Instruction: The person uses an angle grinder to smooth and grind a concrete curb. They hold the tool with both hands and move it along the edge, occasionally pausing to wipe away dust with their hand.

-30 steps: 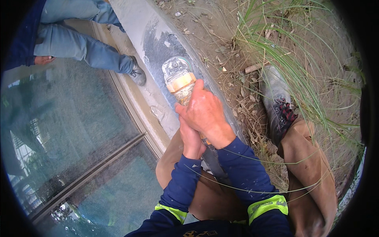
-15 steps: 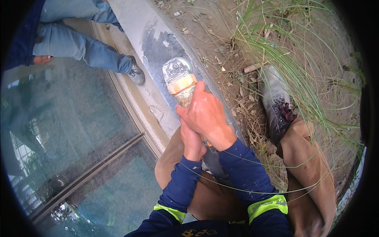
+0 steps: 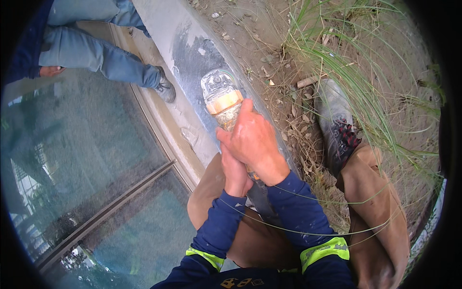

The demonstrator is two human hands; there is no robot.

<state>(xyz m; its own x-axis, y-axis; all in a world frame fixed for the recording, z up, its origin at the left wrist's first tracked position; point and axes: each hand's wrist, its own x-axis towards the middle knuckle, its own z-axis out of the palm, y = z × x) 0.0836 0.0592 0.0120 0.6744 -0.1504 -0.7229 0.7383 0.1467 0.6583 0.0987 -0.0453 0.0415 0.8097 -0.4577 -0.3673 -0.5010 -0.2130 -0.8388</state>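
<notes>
While I watch from the head camera, the angle grinder sits with its dusty head pressed down onto the concrete curb, its orange band just ahead of my fingers. My right hand is wrapped tight around the grinder's body from above, and my left hand is clamped on the rear of the handle just below it, so both are closed on the tool. As for progress, I judge the work partly done: a darker, smoother patch of curb lies just beyond the grinder's head, while the paler stretch on the near side, toward my knees, looks untouched; how much is meant to be ground I cannot tell. No container shows anywhere near the grinder, so there are no contents to report. Right of the grinder lie dry dirt, long grass and my worn shoe. Left of it, past the curb, a sheet of glass reflects, and another person's jeans-clad legs stand beyond.
</notes>
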